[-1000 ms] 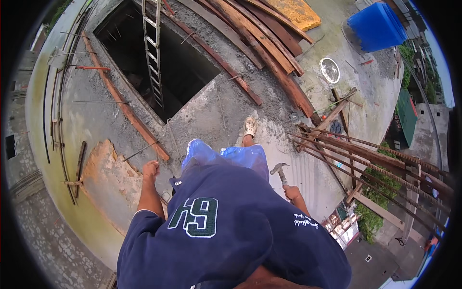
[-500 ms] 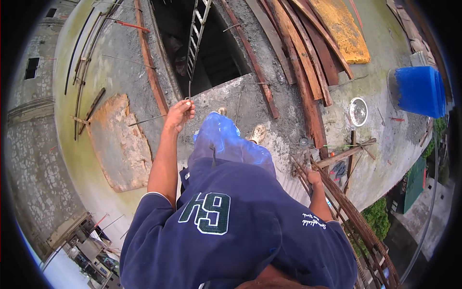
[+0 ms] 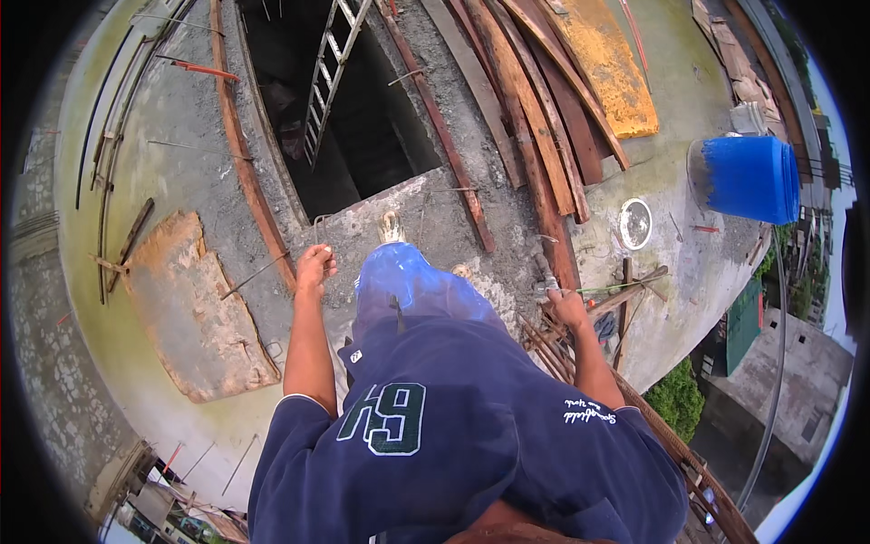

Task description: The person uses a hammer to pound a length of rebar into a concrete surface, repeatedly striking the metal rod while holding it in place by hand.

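Observation:
My left hand (image 3: 315,267) is closed, held out over the concrete left of my knees. From its top sticks a thin bent metal rod (image 3: 317,227), near the corner of a dark rectangular opening (image 3: 372,136). My right hand (image 3: 568,311) is out at my right side, closed round a short greyish tool (image 3: 546,270), which looks like a hammer, though its head is hard to make out. Below that hand lies a bundle of rusty reinforcing bars (image 3: 548,352). My left shoe (image 3: 391,227) stands near the opening's edge.
A metal ladder (image 3: 331,72) rises from the opening. Long planks (image 3: 535,118) and a yellow board (image 3: 607,72) lie on the right, near a blue drum (image 3: 748,179) and a white round bucket (image 3: 635,224). A worn board (image 3: 195,308) lies left. The slab drops away at right.
The view has shifted, and my left foot has stepped forward toward the opening. My right hand has come up and forward with the tool. The rod in my left hand now shows its bent end.

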The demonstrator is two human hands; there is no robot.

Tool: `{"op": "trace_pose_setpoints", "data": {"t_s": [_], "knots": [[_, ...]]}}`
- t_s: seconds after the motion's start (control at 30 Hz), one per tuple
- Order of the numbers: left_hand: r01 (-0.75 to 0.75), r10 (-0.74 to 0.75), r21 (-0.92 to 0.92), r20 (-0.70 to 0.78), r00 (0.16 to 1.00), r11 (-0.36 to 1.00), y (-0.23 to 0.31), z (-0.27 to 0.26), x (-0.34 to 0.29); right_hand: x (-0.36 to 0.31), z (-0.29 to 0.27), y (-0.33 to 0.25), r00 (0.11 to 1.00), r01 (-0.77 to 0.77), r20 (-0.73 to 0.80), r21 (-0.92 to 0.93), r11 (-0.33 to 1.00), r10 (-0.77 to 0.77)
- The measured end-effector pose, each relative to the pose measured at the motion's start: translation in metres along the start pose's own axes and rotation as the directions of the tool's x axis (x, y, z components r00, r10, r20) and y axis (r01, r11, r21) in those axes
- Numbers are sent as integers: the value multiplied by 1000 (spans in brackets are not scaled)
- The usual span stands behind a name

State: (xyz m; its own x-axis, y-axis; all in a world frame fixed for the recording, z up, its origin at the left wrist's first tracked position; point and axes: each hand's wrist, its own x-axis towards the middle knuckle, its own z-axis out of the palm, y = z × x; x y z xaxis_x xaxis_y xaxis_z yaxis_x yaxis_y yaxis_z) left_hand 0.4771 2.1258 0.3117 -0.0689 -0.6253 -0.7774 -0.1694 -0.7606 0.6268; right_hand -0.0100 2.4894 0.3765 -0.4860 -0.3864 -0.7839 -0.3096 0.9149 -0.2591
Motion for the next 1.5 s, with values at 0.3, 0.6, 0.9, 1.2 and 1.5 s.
{"op": "trace_pose_setpoints", "data": {"t_s": [0.3, 0.6, 0.9, 1.2, 1.5], "knots": [[-22, 22, 0, 23, 999, 1000, 34, -93, 64, 38, -46, -142, 968, 138, -219, 43, 989, -126], [-268, 265, -13, -112, 958, 963, 107, -49, 125, 79, -92, -242, 961, 209, -213, 130, 969, -178], [-263, 247, -2, -328, 912, 965, 184, 85, 212, 248, -154, -372, 952, 304, -14, -101, 947, -307], [-201, 160, -266, -167, 973, 943, 208, 271, 420, 468, -153, -441, 759, 636, -132, -62, 769, -638], [-365, 384, 180, -86, 919, 913, 205, 408, 646, 591, -106, -413, 944, 282, 104, 234, 931, -312]]}}
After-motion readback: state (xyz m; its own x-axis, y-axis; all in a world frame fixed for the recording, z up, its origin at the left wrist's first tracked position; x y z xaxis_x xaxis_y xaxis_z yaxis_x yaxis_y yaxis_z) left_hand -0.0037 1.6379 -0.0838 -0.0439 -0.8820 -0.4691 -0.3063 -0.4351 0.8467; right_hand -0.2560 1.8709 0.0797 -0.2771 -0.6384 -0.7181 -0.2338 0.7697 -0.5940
